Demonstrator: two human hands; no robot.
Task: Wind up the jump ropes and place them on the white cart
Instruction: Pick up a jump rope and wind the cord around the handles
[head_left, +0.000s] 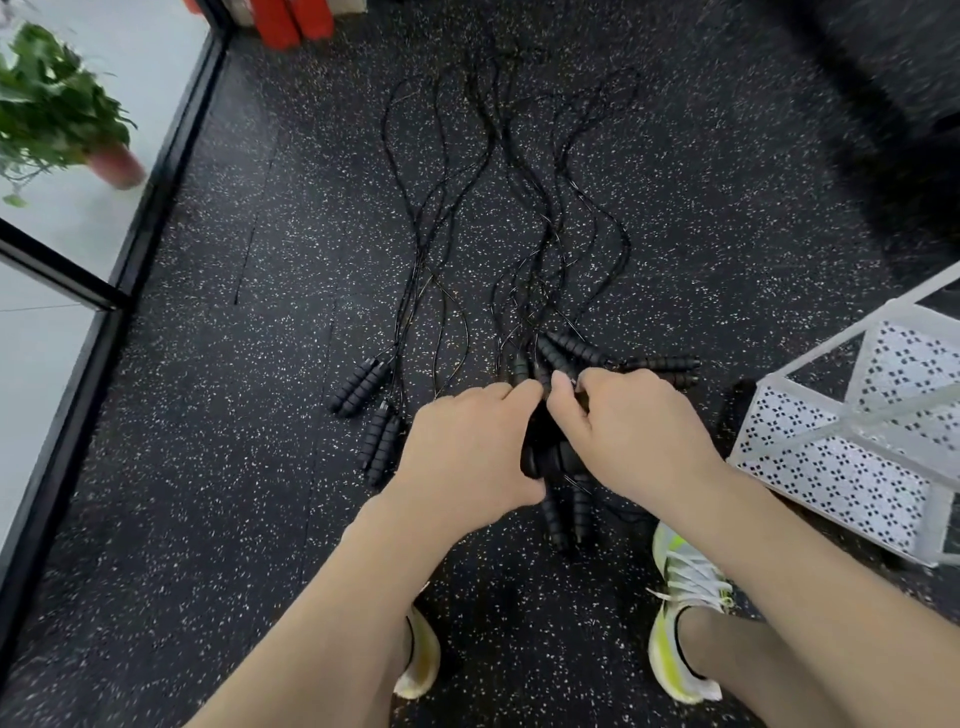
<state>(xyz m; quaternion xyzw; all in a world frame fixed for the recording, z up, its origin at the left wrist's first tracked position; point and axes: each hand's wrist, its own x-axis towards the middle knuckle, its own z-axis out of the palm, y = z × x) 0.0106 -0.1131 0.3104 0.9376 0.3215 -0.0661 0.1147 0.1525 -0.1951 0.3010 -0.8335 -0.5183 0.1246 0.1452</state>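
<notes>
I'm watching both hands working together at centre frame: the left hand (467, 441) is curling its fingers round a pair of black foam handles (540, 457), and the right hand (631, 426) is pinching at the cord just where it leaves those handles, thumb and forefinger meeting the left's fingertips. My read is the handles are being clamped side by side so the cord has a core to wrap around, which is why both hands are crowding one spot.

Moving outward, more jump ropes (498, 208) are trailing up the frame in loose wavy lines across the speckled floor (260, 364), their cords crossing each other, so I'm expecting snagging when one gets pulled. Two handle pairs (363, 387) are lying left of centre, well apart from the hands; others are fanning out just above the right hand.

The white cart (831, 467) is sitting at the right edge, near the right wrist, top tray open, an easy reach. A black-framed glass wall (156, 182) is closing off the left side, with a potted plant (57, 114) behind it in the upper left. My shoes (680, 613) are planted at the bottom, just below the handles
</notes>
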